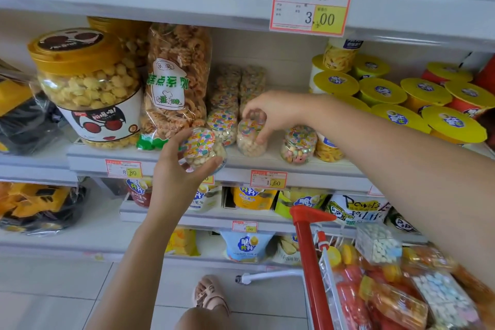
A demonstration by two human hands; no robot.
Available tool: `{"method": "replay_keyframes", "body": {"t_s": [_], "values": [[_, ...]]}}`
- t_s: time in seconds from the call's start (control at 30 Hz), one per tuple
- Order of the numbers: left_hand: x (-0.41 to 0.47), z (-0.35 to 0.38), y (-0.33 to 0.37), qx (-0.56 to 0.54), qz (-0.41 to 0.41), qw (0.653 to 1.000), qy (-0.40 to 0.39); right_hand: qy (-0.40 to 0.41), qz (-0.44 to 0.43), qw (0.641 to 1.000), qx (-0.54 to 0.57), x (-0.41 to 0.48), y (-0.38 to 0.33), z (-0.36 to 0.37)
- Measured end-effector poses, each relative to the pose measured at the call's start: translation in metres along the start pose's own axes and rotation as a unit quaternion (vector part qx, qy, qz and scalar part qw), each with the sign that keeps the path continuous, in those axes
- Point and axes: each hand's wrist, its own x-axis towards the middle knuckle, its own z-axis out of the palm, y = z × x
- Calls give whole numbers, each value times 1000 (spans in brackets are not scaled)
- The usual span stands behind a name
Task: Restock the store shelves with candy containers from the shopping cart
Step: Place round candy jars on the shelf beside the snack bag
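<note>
At nine o'clock stands a big popcorn jar [88, 83], with a clear snack bag [174, 83] at its three o'clock. The left hand [182, 171] curls its fingers round a small candy jar [201, 147], held tilted just in front of the shelf [267, 166] edge. At that jar's two o'clock, the right hand [273, 112] grips a second candy jar [250, 139] from above; it stands on the shelf. A third jar [297, 143] stands at its three o'clock, with yellow-lidded tubs [383, 91] beyond. The red shopping cart [310, 249], at five o'clock, holds more candy packs.
</note>
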Motion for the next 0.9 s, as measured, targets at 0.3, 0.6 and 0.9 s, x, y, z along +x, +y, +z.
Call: {"method": "replay_keyframes", "body": {"t_s": [0.3,0.6,0.9], "values": [[2,1,2,14,11,1000,-4,-26,-10,1000,-7,-6,-6,-12],[2,2,0,16,9,1000,-10,38,48,998,-14,-7,0,-5],[2,3,-2,29,11,999,-8,78,82,994,-8,-2,0,4]]}}
